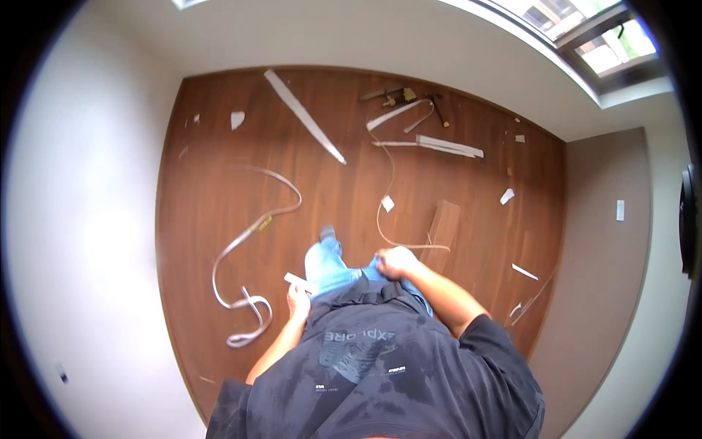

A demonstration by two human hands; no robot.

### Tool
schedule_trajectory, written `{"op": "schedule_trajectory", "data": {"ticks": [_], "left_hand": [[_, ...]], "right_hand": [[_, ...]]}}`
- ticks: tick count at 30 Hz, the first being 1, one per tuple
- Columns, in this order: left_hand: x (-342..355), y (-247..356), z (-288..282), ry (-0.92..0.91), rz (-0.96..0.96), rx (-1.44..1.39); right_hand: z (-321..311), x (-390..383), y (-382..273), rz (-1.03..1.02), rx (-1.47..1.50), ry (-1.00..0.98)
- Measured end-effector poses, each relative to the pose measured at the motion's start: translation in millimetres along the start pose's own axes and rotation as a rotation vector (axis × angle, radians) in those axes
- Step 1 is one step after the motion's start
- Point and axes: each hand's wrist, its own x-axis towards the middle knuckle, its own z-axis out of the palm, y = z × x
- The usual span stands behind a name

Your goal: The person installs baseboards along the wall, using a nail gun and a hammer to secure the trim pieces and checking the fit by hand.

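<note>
Wht strip (298,282) | gripped in L hand (297,301), juts fwd | R hand (397,263) nr jeans (324,269), can't tell if holding

Two bare hands (298,301) (397,263), one handheld white strip (299,283), one long winding strip (238,240), one brown plank (444,219), one thin cord (417,246), one dark T-shirt (439,380).

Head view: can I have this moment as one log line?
left hand: holding white piece | right hand: at jeans | floor: white strips, tools
</note>
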Motion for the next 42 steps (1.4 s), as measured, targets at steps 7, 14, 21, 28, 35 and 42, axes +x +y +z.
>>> {"op": "schedule_trajectory", "data": {"ticks": [7,14,21,28,35,42], "left_hand": [[153.3,91.6,13.5,-0.118,-0.063,0.080],[290.1,240.4,46.8,-0.019,0.012,-0.018],[359.4,450.8,56.0,-0.269,-0.362,-0.427],[459.0,601.5,118.7,-0.592,-0.294,-0.236],[661.0,683.8,300.0,-1.073,0.283,0.383],[798.5,654.6,460.2,-1.276,0.943,0.762]], "right_hand": [[-103.0,100.0,16.5,-0.210,0.029,0.123],[-233.8,218.7,65.4,-0.218,-0.048,0.045],[-330.6,244.8,114.2,0.024,0.967,-0.026],[-361.9,279.9,116.8,0.367,1.708,0.059],[-329.8,475.0,174.6,0.487,1.865,0.353],[-254.2,846.1,487.6,0.602,0.912,0.948]]}}
